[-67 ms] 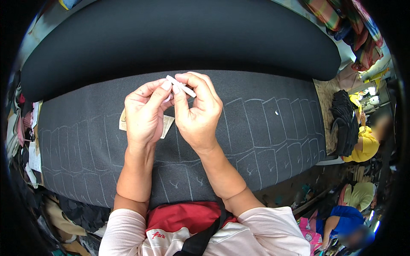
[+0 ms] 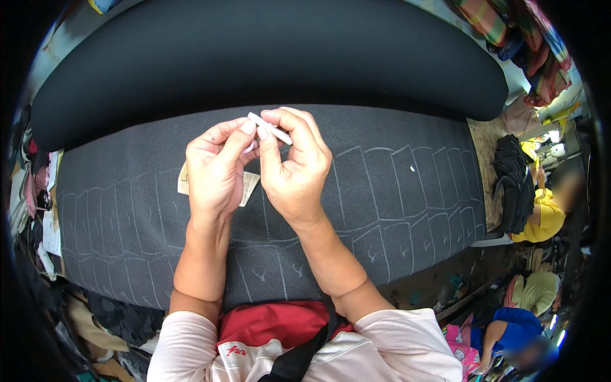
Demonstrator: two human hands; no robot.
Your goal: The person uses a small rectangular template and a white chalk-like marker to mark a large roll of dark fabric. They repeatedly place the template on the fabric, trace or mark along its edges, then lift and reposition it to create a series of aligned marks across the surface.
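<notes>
Raised over the dark grey cloth, my two hands meet at a slim white bar. The thumb and fingers of my right hand pinch it. My left hand is closed at the bar's upper left end, thumb against fingers. A small pale edge shows below the left thumb; its kind is not clear. White chalk-like outlines run in rows across the cloth. Beneath my left hand lies a tan pattern piece, mostly hidden.
A long black fabric roll lies along the cloth's far side. A small white chip rests on the cloth. Stacked black pieces stand at the right, by a person in yellow. Another person in blue is at lower right.
</notes>
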